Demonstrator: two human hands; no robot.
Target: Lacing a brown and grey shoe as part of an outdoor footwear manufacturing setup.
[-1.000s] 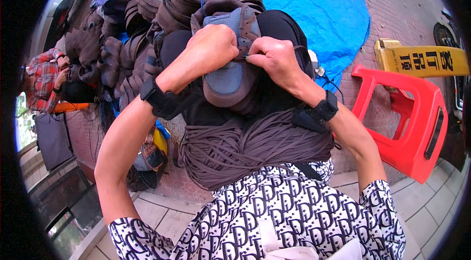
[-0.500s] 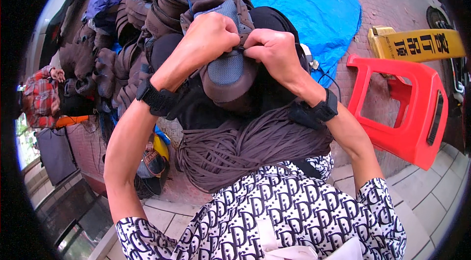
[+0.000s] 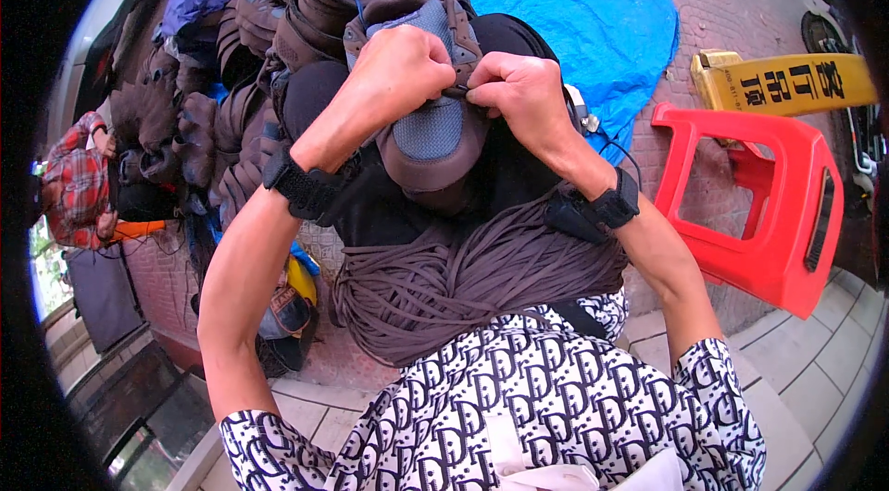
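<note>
Blue mesh covers the rounded toe of the grey-brown shoe upper (image 3: pixel 428 134) lying between your thighs, toe near, collar far. Your left hand (image 3: pixel 405 65) curls over its left side at the eyelets; its fingertips are hidden, so I cannot tell what they grip. Your right hand (image 3: pixel 523 97) has thumb and forefinger closed on a short bit of thin dark lace (image 3: pixel 463 92) at the lacing gap.

Expect the upper to be light and soft, likely stiffer at the toe and eyelet edges; it may fold if pressed at the mesh, so hold it by the eyelet edge. The lace should be limp, best pinched close to its end.

Near you, a loose bundle of flat grey-brown laces (image 3: pixel 472 283) rests across your lap. Grey-brown stacked uppers (image 3: pixel 255 18) sit far left; a red plastic stool (image 3: pixel 787 232) stands right.
</note>
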